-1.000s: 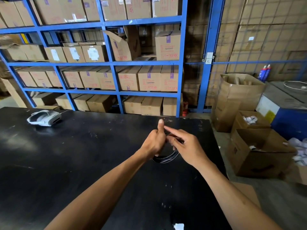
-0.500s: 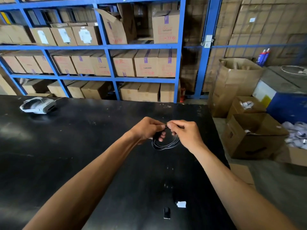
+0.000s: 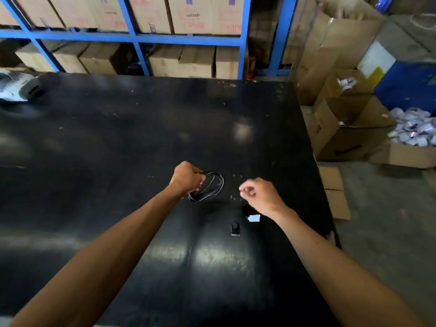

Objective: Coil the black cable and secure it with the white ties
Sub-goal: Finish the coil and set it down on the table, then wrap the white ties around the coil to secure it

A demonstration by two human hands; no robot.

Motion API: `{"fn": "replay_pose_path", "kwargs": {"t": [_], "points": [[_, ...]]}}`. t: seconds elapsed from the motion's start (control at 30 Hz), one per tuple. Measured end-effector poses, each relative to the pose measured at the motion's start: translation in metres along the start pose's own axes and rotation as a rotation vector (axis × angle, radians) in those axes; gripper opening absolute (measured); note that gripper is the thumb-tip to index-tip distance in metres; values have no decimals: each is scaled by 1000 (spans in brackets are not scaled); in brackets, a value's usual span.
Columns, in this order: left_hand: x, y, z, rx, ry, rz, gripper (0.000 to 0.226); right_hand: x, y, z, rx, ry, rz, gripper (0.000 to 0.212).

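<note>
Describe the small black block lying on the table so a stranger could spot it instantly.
Start at the big black table and follow the right hand back to its wrist. Just beside that wrist lies a white tag; the small black block sits next to it, nearer the camera, dark with a pale bottom edge.

You will find nothing here you can read: the cardboard boxes (image 3: 193, 15) on the far blue shelving (image 3: 141, 38) carry red and dark print and purple marks, but all of it is too blurred to make out.
</note>
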State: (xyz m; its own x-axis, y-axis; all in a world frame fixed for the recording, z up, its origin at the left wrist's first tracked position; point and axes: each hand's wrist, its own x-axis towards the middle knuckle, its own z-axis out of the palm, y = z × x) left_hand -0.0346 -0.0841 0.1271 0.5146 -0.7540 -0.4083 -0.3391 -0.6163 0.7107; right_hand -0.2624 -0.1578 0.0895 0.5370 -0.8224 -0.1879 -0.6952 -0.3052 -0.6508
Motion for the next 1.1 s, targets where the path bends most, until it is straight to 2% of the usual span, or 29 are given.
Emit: {"fn": "replay_pose_path", "kwargs": {"t": [0.07, 0.1, 0.2, 0.37, 0.57, 0.7, 0.8, 0.87, 1.0, 1.1], "points": [[-1, -22, 3, 23, 21, -34, 38, -17, 18, 27, -159, -174, 58, 17], [-1, -30, 5, 33, 19, -44, 36, -24, 23, 39, -177, -204, 115, 17], [-4, -47, 9, 47, 11, -74, 27, -34, 27, 67, -120, -170, 282, 25], [-13, -62, 20, 67, -25, -88, 20, -33, 23, 92, -115, -85, 384, 38], [-26, -67, 38, 89, -69, -62, 18, -30, 29, 116, -89, -122, 433, 28], [-29, -65, 45, 124, -86, -26, 21, -36, 27, 121, -69, -52, 382, 33], [-29, -66, 54, 122, -95, -24, 20, -37, 26, 120, -150, -47, 321, 33], [-30, -67, 57, 115, -90, -34, 19, -36, 23, 120, -242, -55, 263, 34], [-38, -69, 54, 132, -70, -51, 19, -37, 21, 128, -578, -58, 38, 26], [-49, -68, 48, 155, -55, -48, 20, -33, 25, 131, -659, -89, -50, 27]]}}
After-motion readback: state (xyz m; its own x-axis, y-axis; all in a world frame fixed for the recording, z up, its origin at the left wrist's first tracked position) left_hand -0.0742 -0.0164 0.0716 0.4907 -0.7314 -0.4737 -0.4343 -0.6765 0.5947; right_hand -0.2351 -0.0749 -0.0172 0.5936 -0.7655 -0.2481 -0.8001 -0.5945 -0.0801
